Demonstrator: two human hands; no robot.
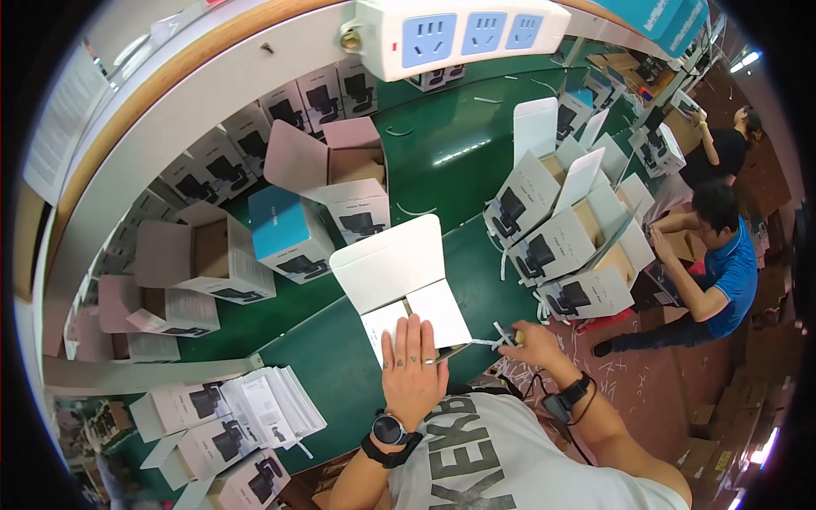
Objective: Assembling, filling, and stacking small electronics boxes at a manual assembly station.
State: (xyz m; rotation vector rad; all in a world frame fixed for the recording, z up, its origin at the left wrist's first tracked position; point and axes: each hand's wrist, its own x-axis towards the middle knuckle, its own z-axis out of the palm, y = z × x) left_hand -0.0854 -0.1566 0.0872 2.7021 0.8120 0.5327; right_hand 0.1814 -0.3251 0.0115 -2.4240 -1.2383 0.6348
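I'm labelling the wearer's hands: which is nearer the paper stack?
Left. The left hand lies on the open box, right of the paper stack; the right hand is farther right, past the box.

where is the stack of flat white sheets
In the head view, the stack of flat white sheets lies lower left on the green tabletop, beside white cardboard boxes and left of the left hand.
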